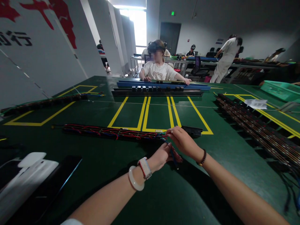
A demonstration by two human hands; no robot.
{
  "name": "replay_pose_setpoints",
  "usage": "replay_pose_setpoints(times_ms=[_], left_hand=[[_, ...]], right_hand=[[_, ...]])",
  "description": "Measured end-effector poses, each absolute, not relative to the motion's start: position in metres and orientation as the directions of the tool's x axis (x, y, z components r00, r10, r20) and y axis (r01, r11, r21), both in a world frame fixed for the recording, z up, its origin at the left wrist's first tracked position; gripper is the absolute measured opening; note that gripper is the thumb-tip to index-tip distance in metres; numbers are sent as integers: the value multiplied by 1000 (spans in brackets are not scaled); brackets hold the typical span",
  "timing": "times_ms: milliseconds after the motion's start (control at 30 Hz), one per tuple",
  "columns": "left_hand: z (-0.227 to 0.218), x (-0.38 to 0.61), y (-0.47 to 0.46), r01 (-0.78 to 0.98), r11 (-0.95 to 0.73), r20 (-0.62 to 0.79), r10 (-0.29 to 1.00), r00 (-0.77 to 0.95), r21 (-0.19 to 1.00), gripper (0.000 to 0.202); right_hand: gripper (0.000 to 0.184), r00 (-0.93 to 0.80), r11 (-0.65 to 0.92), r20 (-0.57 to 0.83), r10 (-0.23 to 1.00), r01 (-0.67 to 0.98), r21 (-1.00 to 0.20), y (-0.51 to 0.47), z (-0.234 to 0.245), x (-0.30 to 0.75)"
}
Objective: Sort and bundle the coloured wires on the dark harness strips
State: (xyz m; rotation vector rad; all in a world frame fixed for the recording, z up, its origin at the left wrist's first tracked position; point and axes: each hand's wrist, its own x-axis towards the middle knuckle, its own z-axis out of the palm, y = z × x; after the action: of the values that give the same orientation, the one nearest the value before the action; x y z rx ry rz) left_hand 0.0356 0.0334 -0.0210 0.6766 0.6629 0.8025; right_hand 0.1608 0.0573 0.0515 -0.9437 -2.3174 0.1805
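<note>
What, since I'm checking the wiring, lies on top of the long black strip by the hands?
Red and blue wires run along the strip. Near its right end, the right hand hides whatever lies behind it.

On the table [164, 200], a wired strip [105, 132] lies before rails [154, 93] and left of a bundle [257, 126], with a basket [278, 91] right of the bundle's far end.

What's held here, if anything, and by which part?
Left hand: a dark blue cable, near its loose end. Right hand: fingertips at red wires; a grip cannot be told.
</note>
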Motion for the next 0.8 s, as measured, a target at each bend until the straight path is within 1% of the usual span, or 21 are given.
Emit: replay_pose_setpoints(times_ms=[67,167,233,333,467,533,633,800], left_hand=[[-22,35,33,-396,503,-254,808,532,768,30],[-19,35,34,-377,503,-250,798,548,777,33],[-16,35,34,-376,513,-256,791,555,771,34],[-14,35,35,-366,538,-281,779,561,760,31],[-17,36,34,-392,541,-296,793,532,744,20],[-17,37,33,-419,547,-310,802,511,725,19],[-13,38,31,-409,561,-332,795,507,719,21],[-3,37,27,-389,553,-368,810,456,736,21]], right_hand=[[21,-546,722,493,677,620,-306,68,57,142],[19,-577,722,479,662,662,-200,82,58,113],[19,-585,716,472,659,681,-156,88,56,97],[21,-559,696,480,676,698,-169,89,53,89],[26,-555,723,482,678,622,-300,81,57,114],[30,-591,748,466,659,581,-321,78,58,140],[35,-623,777,479,619,576,-255,79,47,185],[27,-449,626,567,690,764,-158,90,13,237]])
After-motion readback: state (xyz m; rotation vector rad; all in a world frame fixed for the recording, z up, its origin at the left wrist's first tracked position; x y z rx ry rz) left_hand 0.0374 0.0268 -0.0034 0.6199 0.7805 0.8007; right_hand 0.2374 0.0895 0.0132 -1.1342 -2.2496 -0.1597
